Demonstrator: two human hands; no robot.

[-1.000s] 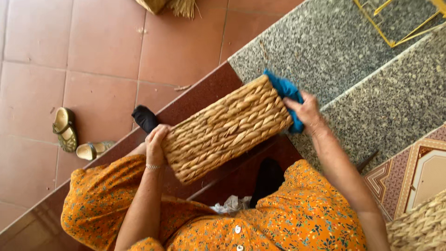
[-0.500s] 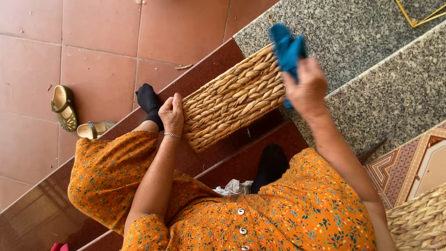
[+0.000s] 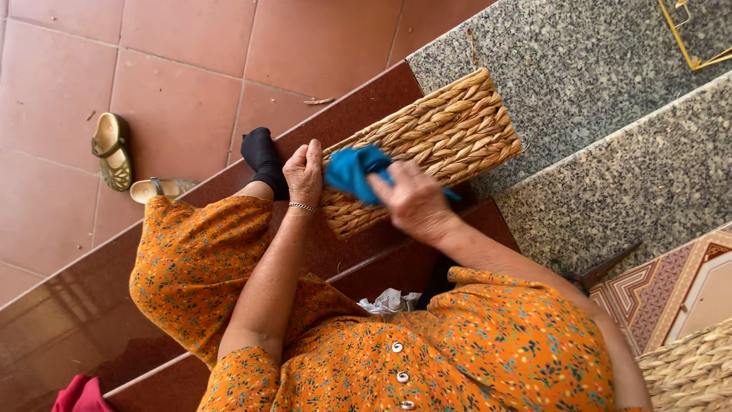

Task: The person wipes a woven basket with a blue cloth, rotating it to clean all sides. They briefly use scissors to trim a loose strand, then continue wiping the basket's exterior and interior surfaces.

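A woven straw basket [image 3: 450, 130] lies on its side across the dark red step. My left hand [image 3: 303, 174], with a bracelet at the wrist, grips the basket's near end. My right hand [image 3: 415, 202] is closed on a blue cloth [image 3: 354, 169] and presses it against the basket's side near the left hand. An orange flowered dress covers my lap and arms below.
Two sandals [image 3: 114, 152] lie on the red tiled floor at the left. Grey speckled stone steps [image 3: 610, 175] rise at the right. Another woven basket [image 3: 690, 374] shows at the bottom right, by a patterned mat [image 3: 686, 282]. A black-socked foot [image 3: 261, 152] rests on the step.
My right hand has brought the blue cloth from the basket's far end down to its near side, close to the left hand. The left hand keeps its hold.
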